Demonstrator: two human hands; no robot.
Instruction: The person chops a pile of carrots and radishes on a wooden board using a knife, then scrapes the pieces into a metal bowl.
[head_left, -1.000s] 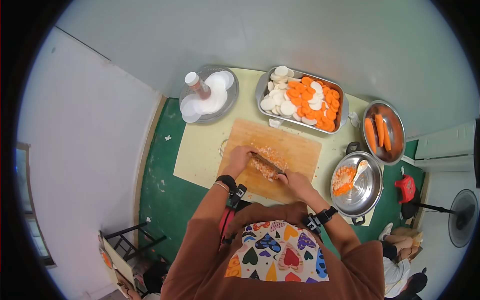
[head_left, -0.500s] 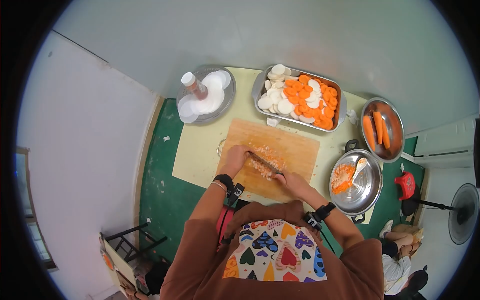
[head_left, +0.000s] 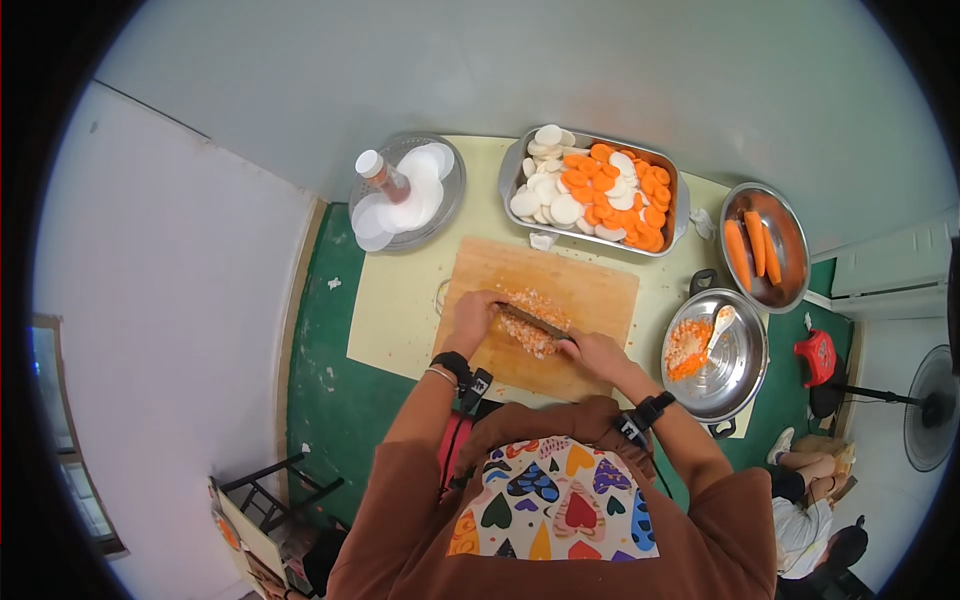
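Note:
My right hand (head_left: 597, 355) is closed around the handle of a kitchen knife (head_left: 535, 321). At the blade's far-left end, my left hand (head_left: 475, 318) is closed with its fingers on the tip. The blade lies slantwise over finely chopped orange and white bits (head_left: 533, 342), probably carrot and a white vegetable. These bits are spread on a wooden cutting board (head_left: 590, 285), on both sides of the blade.
Behind the board stands a metal tray (head_left: 682, 205) of carrot and white slices. A steel pot (head_left: 735, 385) holds chopped bits and a white spoon (head_left: 722, 322). Carrots (head_left: 755, 245) lie in a bowl (head_left: 795, 245). A shaker bottle (head_left: 385, 178) stands among white discs. Another person (head_left: 805, 525) sits right.
The knife's handle end has swung slightly away from me, so the blade lies a little flatter across the board. My left hand keeps its place at the tip. The camera view has shifted slightly.

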